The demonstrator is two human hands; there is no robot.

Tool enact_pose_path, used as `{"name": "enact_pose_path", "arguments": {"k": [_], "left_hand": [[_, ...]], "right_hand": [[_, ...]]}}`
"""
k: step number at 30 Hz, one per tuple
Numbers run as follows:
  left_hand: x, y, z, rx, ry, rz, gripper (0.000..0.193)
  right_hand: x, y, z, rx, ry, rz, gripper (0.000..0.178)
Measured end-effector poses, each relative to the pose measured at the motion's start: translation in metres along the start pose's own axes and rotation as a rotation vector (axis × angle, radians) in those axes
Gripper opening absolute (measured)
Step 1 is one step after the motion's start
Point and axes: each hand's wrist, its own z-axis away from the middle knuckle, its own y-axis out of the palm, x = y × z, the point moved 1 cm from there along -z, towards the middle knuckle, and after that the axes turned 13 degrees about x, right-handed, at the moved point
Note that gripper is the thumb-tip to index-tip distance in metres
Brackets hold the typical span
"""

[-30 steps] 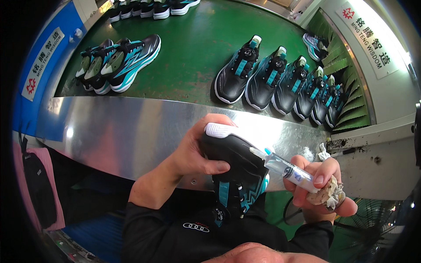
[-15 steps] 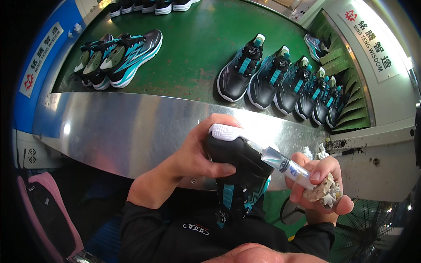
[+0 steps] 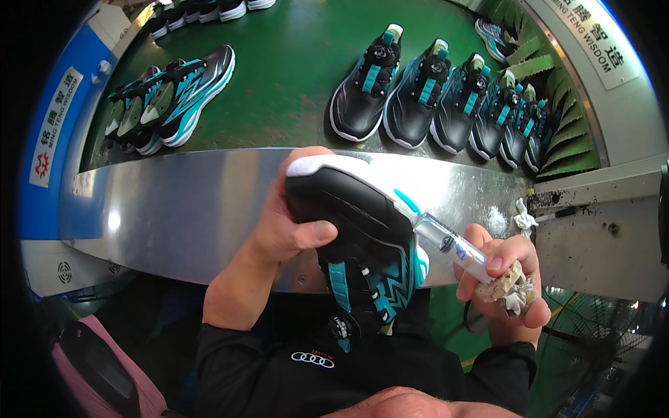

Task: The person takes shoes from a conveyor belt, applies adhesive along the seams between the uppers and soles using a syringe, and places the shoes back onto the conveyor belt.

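My left hand (image 3: 282, 226) is closed round the toe end of a black and teal sneaker (image 3: 352, 205). The shoe is tilted, its white sole edge up and away from me and its laced upper facing my chest. In my right hand (image 3: 512, 254) is a clear syringe (image 3: 449, 244), its front end at the sneaker's sole edge, by the seam with the upper. Whether the tip touches is hard to make out. A crumpled off-white wad (image 3: 512, 289) covers the syringe's rear end, under my right fingers.
A steel ledge (image 3: 174, 209) runs before a green belt (image 3: 279, 90). Several sneakers (image 3: 359, 104) stand in a row on the right, others (image 3: 188, 97) lean together on the left. Green strip flaps (image 3: 571, 139) hang at the right housing. A fan (image 3: 592, 355) stands below right.
My left hand has turned the sneaker, so more of its side shows and its toe lies farther left. The syringe now meets the sole edge farther from the toe. The whole view has shifted slightly.
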Motion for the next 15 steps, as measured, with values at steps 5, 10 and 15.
{"name": "enact_pose_path", "arguments": {"k": [5,10,15], "left_hand": [[0.001,0.0,-0.003,-0.178,-0.065,0.044,0.077],[0.005,-0.009,-0.004,-0.137,-0.136,0.037,0.073],[0.01,-0.022,0.0,-0.251,-0.188,0.145,0.074]], "right_hand": [[-0.01,-0.007,0.017,-0.05,0.003,-0.016,0.076],[-0.022,-0.012,0.031,-0.096,0.016,-0.046,0.074],[-0.033,-0.017,0.046,-0.123,0.056,-0.083,0.073]]}}
